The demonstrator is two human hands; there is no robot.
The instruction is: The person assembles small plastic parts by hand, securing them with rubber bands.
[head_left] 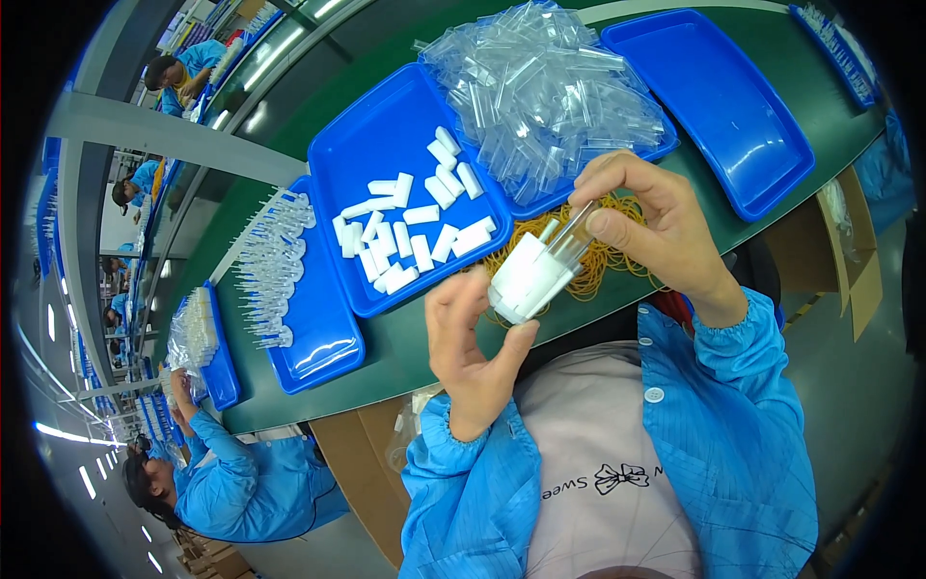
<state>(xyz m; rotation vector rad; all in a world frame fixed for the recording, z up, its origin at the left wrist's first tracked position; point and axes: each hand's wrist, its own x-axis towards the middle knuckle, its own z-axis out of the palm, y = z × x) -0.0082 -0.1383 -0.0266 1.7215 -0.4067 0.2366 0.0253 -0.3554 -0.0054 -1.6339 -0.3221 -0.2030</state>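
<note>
Over the table's near edge, my left hand [473, 343] curls its fingers and thumb round the lower end of a bundle of white plastic pieces [526, 282]. My right hand [661, 227] pinches a clear plastic piece [576, 239] between thumb and fingers. The clear piece slants down against the top of the white bundle; whether it sits inside or beside it I cannot tell. Beneath the hands lies a heap of yellow rubber bands [603, 261], partly hidden by them. Loose white pieces [403, 236] of similar look lie in a blue tray [352, 130] to the left.
Another tray holds a heap of clear plastic pieces [540, 92]. An unfilled blue tray [719, 106] stands right of it. On the left, a blue tray [323, 362] carries rows of clear-and-white pieces [275, 261]. A co-worker [231, 473] sits at lower left; a cardboard box [854, 251] stands at right.
</note>
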